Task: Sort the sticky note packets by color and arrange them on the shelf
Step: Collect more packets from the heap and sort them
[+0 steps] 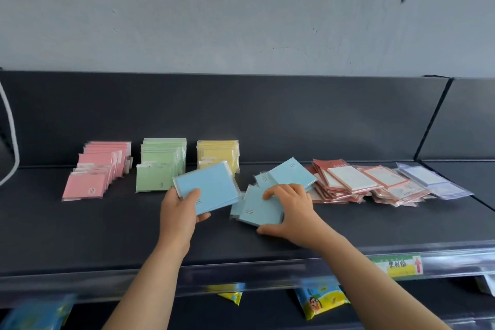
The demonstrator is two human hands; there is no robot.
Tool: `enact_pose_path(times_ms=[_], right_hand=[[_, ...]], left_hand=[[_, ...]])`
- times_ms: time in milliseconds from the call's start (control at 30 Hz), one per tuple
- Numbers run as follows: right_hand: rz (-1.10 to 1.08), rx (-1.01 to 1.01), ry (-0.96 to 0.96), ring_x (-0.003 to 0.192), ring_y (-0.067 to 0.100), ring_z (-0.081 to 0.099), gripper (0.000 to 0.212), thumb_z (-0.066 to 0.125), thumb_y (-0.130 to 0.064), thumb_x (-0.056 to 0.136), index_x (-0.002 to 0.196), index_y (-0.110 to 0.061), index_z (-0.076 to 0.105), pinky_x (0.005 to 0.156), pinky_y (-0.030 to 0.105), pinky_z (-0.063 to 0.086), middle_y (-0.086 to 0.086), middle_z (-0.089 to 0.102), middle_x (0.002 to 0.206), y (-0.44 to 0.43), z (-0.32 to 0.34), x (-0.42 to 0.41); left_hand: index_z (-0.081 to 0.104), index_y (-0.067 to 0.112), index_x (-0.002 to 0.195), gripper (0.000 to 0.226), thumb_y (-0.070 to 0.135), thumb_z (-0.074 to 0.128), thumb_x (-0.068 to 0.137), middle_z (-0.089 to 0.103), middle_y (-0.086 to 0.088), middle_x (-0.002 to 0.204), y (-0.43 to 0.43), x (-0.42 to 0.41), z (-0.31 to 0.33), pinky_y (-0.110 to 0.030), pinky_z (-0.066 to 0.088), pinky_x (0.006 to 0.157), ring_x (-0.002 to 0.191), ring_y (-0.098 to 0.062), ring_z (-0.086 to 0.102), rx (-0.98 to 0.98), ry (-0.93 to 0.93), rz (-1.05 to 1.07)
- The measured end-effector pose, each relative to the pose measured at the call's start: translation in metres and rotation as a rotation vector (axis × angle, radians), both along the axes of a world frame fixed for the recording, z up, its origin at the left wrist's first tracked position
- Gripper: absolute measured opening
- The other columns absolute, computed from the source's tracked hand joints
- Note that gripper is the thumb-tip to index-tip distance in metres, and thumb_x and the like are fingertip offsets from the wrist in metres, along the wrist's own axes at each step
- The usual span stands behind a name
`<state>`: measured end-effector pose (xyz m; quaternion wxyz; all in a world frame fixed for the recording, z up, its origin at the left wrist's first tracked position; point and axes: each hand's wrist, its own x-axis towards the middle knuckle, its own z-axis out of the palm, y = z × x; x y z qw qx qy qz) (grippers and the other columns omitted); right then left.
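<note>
On the dark shelf [80, 236] stand three sorted rows of sticky note packets: pink [99, 169] at the left, green [160, 163] beside it, yellow [218, 153] further right. My left hand [179, 211] grips a small stack of blue packets [207, 190], lifted and tilted just in front of the yellow row. My right hand [289, 209] lies over a loose pile of blue packets [257, 209] on the shelf, fingers curled over the top packet and thumb at its near edge. More blue packets [290, 175] fan out behind that hand.
Right of the blue pile lies a heap of red-bordered white packets [351, 182], then pale purple ones [431, 181]. A label strip [399, 265] runs along the shelf's front edge. Snack bags [318, 300] hang on the shelf below. A white cable [10, 136] curves at far left.
</note>
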<state>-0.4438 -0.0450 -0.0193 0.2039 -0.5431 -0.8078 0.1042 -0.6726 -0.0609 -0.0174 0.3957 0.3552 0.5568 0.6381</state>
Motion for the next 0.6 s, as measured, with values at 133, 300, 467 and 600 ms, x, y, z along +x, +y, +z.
enact_pose_path(times_ms=[133, 300, 467, 600], right_hand=[[0.067, -0.04, 0.155, 0.133, 0.016, 0.022, 0.039, 0.06, -0.048, 0.087, 0.124, -0.034, 0.055, 0.111, 0.037, 0.026, -0.013, 0.04, 0.143, -0.003, -0.001, -0.009], [-0.188, 0.085, 0.074, 0.142, 0.024, 0.017, 0.046, 0.052, -0.032, 0.096, 0.141, -0.025, 0.044, 0.115, 0.037, 0.015, 0.001, 0.03, 0.154, 0.013, 0.0, 0.021], [-0.207, -0.027, -0.045, 0.143, 0.025, 0.023, 0.057, 0.05, -0.041, 0.096, 0.148, -0.024, 0.033, 0.117, 0.037, 0.019, 0.003, 0.026, 0.156, 0.012, -0.001, 0.032], [-0.211, 0.044, -0.114, 0.135, 0.021, 0.035, 0.056, 0.056, -0.049, 0.09, 0.141, -0.029, 0.045, 0.113, 0.034, 0.025, -0.001, 0.039, 0.147, -0.005, -0.005, 0.039]], left_hand=[[0.055, 0.012, 0.121, 0.026, 0.008, 0.054, 0.095, 0.061, -0.001, 0.104, -0.002, 0.002, -0.001, -0.032, 0.054, 0.059, 0.095, -0.02, 0.061, 0.014, -0.01, 0.019], [0.054, 0.013, 0.122, 0.026, 0.01, 0.053, 0.096, 0.061, 0.0, 0.105, -0.001, 0.007, -0.003, -0.031, 0.055, 0.061, 0.095, -0.017, 0.062, 0.014, 0.006, -0.003], [0.054, 0.013, 0.122, 0.026, 0.011, 0.053, 0.096, 0.063, -0.002, 0.109, 0.001, 0.012, -0.004, -0.032, 0.055, 0.062, 0.097, -0.017, 0.063, 0.019, -0.004, -0.008], [0.054, 0.013, 0.12, 0.025, 0.01, 0.053, 0.096, 0.062, 0.0, 0.107, 0.004, 0.015, 0.001, -0.031, 0.055, 0.063, 0.097, -0.015, 0.062, 0.051, -0.009, -0.017]])
